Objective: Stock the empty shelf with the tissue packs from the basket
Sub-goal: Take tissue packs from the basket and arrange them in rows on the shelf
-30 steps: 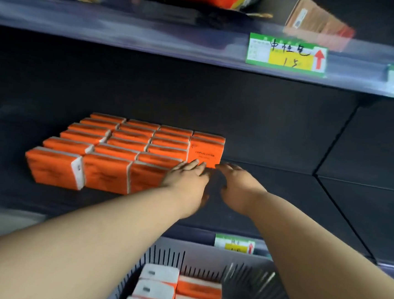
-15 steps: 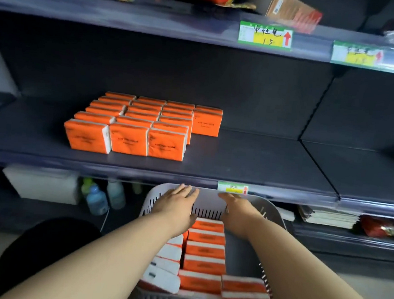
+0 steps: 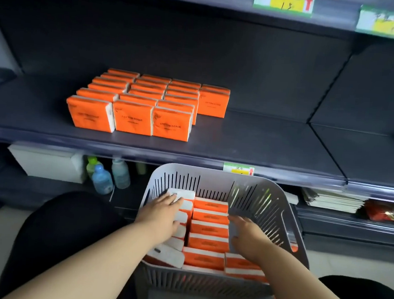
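Your left hand [image 3: 161, 214] and right hand [image 3: 248, 237] in basket [image 3: 270, 198], fingers spread flat on packs [image 3: 209, 226], gripping nothing. Shelf packs [image 3: 172, 124] above basket read "COTTON TISSUE".

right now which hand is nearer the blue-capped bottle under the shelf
Left. The left hand is in the basket's left side, closest to the blue-capped bottle; the right hand is farther right.

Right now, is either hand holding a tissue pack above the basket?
No, both the left hand and right hand are down inside the basket, resting on the packs with nothing lifted.
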The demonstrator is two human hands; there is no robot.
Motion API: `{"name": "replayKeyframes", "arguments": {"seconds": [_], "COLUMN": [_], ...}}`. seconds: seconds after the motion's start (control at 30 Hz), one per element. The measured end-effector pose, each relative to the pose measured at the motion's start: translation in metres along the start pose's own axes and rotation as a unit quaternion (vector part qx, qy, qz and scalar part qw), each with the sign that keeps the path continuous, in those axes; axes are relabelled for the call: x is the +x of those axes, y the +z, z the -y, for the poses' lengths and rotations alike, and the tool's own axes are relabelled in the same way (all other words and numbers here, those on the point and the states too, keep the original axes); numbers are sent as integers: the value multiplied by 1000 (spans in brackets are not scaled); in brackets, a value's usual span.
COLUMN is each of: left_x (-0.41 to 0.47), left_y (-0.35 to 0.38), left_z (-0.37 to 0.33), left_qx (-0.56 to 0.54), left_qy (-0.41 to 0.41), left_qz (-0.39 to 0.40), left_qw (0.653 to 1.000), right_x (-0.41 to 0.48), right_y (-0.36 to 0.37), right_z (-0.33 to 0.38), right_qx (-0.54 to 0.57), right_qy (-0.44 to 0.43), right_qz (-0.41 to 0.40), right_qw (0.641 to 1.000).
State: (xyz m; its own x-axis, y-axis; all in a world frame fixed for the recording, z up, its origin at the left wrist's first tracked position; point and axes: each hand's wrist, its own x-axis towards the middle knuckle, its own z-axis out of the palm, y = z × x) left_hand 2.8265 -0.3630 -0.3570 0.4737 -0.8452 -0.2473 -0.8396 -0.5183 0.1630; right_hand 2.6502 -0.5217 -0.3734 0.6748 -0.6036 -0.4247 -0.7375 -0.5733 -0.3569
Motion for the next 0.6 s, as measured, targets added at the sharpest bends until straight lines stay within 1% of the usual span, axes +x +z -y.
{"name": "replayKeyframes", "arguments": {"seconds": [0.13, 0.33, 0.47, 0.53, 0.6], "left_x": [8, 23, 30, 34, 37], "left_y": [7, 22, 32, 35, 37], "left_z": [2, 2, -8, -13, -18], "left_qx": [-4, -3, -15, -10, -2], "left_qy": [11, 16, 28, 43, 53], "left_qz": [-3, 30, 49, 54, 58], "left_qw": [1000, 999, 998, 998, 997], "right_x": [8, 25, 33, 36, 34], "right_y": [5, 10, 11, 10, 7], "right_z": [-7, -14, -14, -13, -13], "right_qx": [15, 25, 29, 21, -33], "right_qy": [3, 9, 17, 25, 34], "right_qz": [2, -5, 14, 37, 80], "right_qw": [1000, 1000, 999, 999, 996]}}
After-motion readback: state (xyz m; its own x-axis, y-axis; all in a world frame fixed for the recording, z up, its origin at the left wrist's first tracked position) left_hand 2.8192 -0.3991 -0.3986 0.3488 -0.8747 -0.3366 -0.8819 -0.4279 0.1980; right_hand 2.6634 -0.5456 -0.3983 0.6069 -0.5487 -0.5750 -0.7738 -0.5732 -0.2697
